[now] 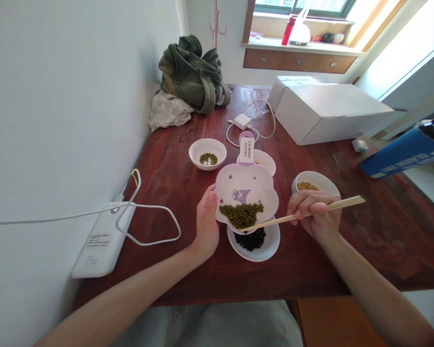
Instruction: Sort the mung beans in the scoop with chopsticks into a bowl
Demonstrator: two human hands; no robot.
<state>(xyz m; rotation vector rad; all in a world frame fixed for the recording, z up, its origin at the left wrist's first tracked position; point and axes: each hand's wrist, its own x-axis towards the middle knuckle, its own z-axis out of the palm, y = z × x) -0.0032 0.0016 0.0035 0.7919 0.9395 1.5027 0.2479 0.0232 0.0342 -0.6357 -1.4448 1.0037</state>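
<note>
Your left hand (207, 224) is pinching the flower-shaped plate (249, 179) by its left edge, steadying it partly over the near bowl (274, 246); your curled right hand (315, 209) is angling chopsticks (280, 220) to the green beans (240, 215).

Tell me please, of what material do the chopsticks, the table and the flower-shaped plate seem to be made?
Chopsticks: probably plain wood or bamboo, matte, from their pale straw colour.
Table: wood or wood look, reddish-brown and glossy; it shows streaks and a soft sheen.
Flower-shaped plate: smooth, perhaps plastic or ceramic; the printed surface leaves it open.
</note>
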